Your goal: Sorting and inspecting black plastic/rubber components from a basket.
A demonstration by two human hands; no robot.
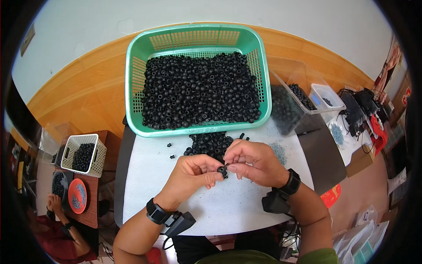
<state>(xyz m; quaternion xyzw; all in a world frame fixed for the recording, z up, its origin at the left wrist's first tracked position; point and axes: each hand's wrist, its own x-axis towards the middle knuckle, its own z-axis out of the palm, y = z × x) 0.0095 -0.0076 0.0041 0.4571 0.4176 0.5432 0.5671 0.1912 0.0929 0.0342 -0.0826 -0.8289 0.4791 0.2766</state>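
My left hand [193, 176] pinches a small black cup-shaped part [221, 170] between thumb and fingers, over the white table mat [263, 211]. Against that part, the fingertips of my right hand [255, 166] are pressed together; whatever they hold is too small to make out. Just beyond my hands lies a heap of similar black parts [209, 144], partly hidden by them. Beside my right hand, tiny pale blue bits [278, 153] are scattered on the mat. A large green basket [200, 130] full of black parts stands at the far side.
A clear plastic bin [285, 119] with more parts stands right of the basket, near a small white tray [327, 97]. At the lower left, a co-worker's hands [54, 204] are near an orange plate [78, 193] and a white basket [94, 165]. Plastic bags [362, 237] lie lower right.
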